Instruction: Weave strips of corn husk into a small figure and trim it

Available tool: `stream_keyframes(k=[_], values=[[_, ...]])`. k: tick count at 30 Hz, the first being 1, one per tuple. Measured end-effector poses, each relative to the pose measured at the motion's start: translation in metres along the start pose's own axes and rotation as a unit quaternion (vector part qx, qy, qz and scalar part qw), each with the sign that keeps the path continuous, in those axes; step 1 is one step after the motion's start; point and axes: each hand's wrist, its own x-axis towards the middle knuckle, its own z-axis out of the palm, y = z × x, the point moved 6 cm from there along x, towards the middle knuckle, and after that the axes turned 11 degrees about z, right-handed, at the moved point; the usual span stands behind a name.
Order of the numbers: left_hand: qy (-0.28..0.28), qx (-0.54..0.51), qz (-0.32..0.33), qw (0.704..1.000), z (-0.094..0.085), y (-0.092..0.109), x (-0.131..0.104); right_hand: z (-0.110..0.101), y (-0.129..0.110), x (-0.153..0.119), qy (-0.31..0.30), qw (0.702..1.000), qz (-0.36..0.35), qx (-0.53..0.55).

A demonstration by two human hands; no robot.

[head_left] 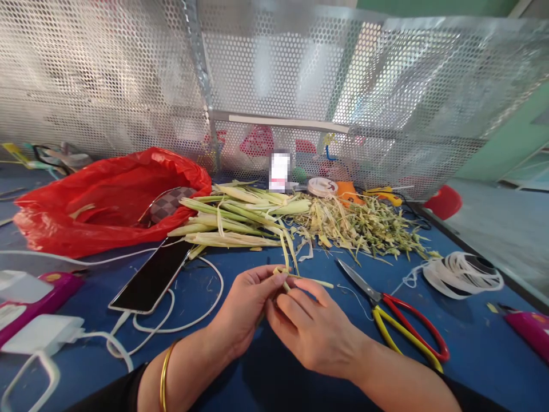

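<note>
Both hands work a pale strip point(319, 281) above the desk point(257, 377), in front of the husks point(235, 220).
The left hand point(246, 309) is nearly closed, thumb and finger pinching the strip where it bends; the right hand point(315, 326) meets it there with fingers curled, but its tips are partly hidden, so I cannot tell how firmly it grips. One end juts out to the right. The step looks like folding or knotting; the next move seems to call for a steady left pinch while the right hand guides the loose end gently. The scissors point(377, 296) lie apart, to the right.
</note>
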Motion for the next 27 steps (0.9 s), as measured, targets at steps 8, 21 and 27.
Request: stream_keyframes(k=[8, 21, 27], values=[[0.008, 0.029, 0.004, 1.000, 0.000, -0.002, -0.001, 0.005, -0.003, 0.000, -0.014, 0.999, -0.025, -0.041], [0.023, 0.092, 0.023, 0.995, -0.004, 0.004, 0.001, 0.003, 0.054, -0.007, 0.046, 0.875, 0.377, 0.301], [0.016, 0.112, 0.028, 0.993, -0.005, 0.006, 0.003, 0.025, 0.069, -0.016, 0.001, 0.780, 0.485, 0.396]])
